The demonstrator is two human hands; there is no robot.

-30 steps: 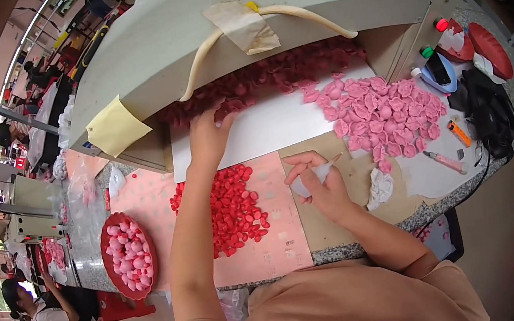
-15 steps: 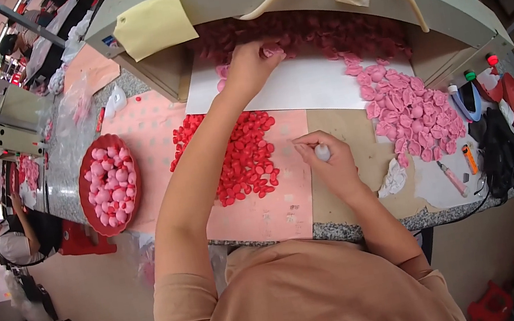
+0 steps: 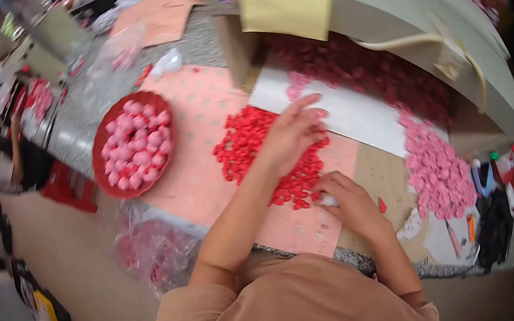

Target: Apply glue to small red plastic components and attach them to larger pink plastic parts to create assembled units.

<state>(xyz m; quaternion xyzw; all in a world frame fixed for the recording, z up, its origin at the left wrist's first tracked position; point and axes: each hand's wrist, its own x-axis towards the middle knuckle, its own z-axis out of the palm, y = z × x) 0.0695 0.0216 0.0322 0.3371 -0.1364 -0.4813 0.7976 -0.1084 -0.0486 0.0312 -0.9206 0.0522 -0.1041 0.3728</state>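
**Two hands above a heap of red pieces on a busy worktop**

In the head view, the left hand (image 3: 290, 138) is stretched over the heap of red pieces (image 3: 243, 139). Its thumb and fingers are close together, and a small pink piece (image 3: 316, 114) is pinched at their tips, although this area is a little blurred. I cannot tell whether this hand touches the heap below.

The right hand (image 3: 351, 202) is nearer to the person, at the near right edge of the same heap. Its fingers are curled around a small white bottle (image 3: 328, 201), of which only one end can be seen.

The red pieces lie on a pink sheet (image 3: 193, 164), which covers the middle of the worktop (image 3: 76, 112). To the left stands a red bowl (image 3: 160, 100), filled with pink balls (image 3: 136, 147). On the far side, a white board (image 3: 358, 115) reaches under a grey cabinet (image 3: 492, 63), where many darker pink pieces (image 3: 364, 68) are gathered in the shadow. To the right there is a heap of pink petal-like pieces (image 3: 436, 168), and near it an orange cutter (image 3: 471, 228) and a black cloth-like thing (image 3: 494, 226). At the far left, another person (image 3: 1, 155) is sitting.
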